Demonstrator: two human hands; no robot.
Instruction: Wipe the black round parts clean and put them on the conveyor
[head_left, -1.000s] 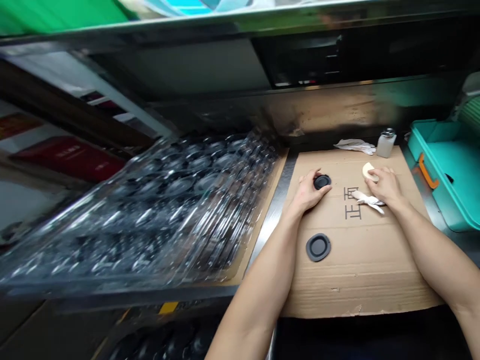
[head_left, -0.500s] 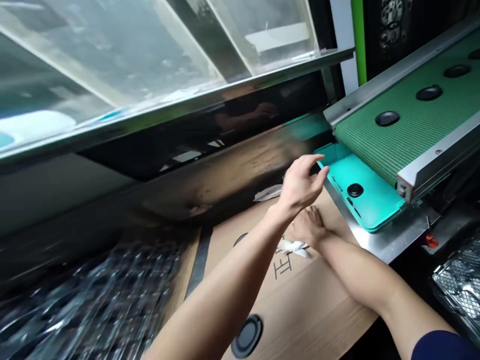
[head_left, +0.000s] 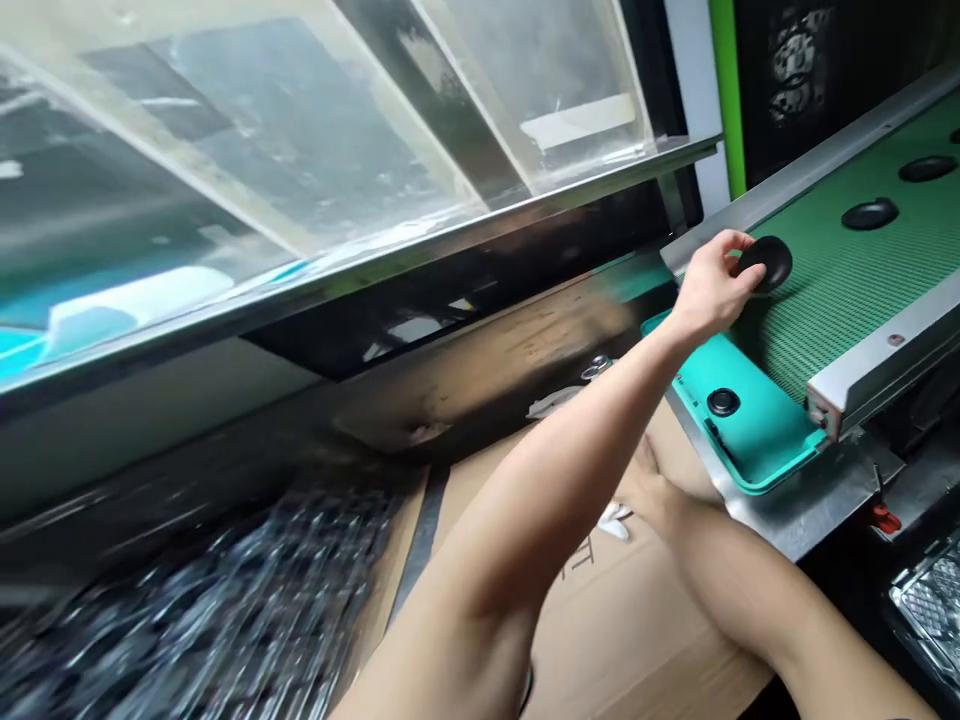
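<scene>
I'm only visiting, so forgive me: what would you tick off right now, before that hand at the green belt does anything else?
1. Grip: ok. The left hand pinches the black disc at its near rim.
2. Disc lifted off the green belt: cannot tell.
3. The other discs on the belt lie apart from the hand: ok.
4. Room in the teal tray: ok, only one small disc lies in it.
5. The right hand free: cannot tell, the left arm hides most of it.
</scene>
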